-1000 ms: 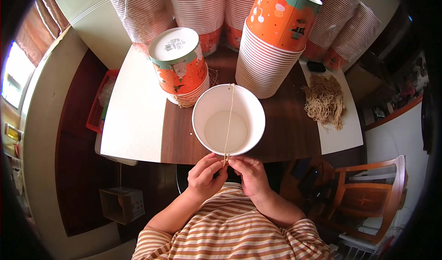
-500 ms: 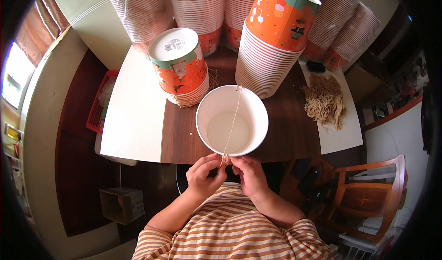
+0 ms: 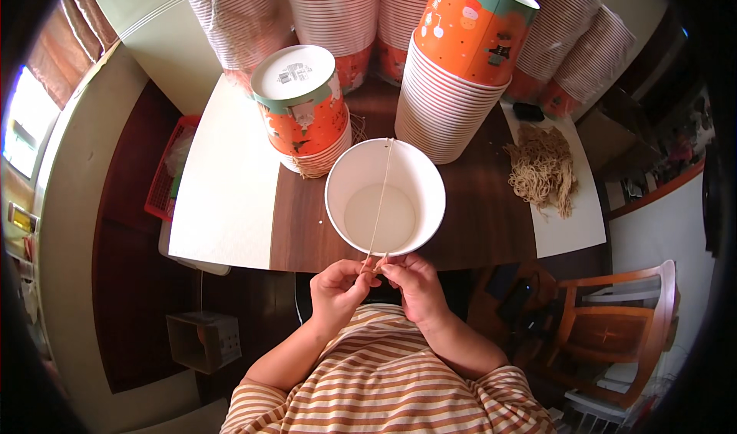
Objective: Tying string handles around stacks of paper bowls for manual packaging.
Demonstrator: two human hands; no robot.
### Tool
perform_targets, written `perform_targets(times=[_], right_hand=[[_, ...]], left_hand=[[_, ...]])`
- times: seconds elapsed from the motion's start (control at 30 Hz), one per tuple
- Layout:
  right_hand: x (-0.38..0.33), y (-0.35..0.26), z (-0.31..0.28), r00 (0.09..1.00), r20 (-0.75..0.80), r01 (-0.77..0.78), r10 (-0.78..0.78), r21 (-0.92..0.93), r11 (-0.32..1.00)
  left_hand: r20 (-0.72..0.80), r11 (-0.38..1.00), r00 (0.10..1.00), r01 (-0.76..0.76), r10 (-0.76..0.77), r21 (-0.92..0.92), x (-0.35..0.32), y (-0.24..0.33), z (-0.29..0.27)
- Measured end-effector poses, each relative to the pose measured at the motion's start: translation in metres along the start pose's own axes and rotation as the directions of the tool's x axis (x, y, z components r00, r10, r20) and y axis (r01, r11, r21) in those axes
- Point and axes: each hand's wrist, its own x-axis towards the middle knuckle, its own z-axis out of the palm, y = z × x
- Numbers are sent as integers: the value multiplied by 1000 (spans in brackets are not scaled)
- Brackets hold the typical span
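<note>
A white paper bucket point(image 3: 349, 184) stands open-side up at the near edge of the dark wooden table point(image 3: 476, 226). A thin tan string point(image 3: 380, 196) runs straight across its mouth from the far rim to the near rim. My left hand point(image 3: 338, 292) and my right hand point(image 3: 414, 284) meet just below the near rim, fingertips pinched together on the string's near end.
An upside-down stack of orange printed buckets point(image 3: 303, 111) stands left of the white one, a taller stack point(image 3: 457, 65) right. More stacks line the back. A bundle of tan strings point(image 3: 541, 169) lies on white paper at right. A wooden chair point(image 3: 614, 334) stands lower right.
The white bucket has shifted slightly to the right and nearer the table edge; both hands moved with it, still pinching the string at the near rim.
</note>
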Motion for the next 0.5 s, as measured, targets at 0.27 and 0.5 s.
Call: perform_targets(times=[0.27,0.5], right_hand=[[1,8,-1,971,-43,217,-235,-259,941],[-5,1,5,991,28,131,-128,-146,981]], left_hand=[[-11,983,996,81,-84,-162,3,0,2],[10,964,994,106,-107,-246,3,-6,-1]])
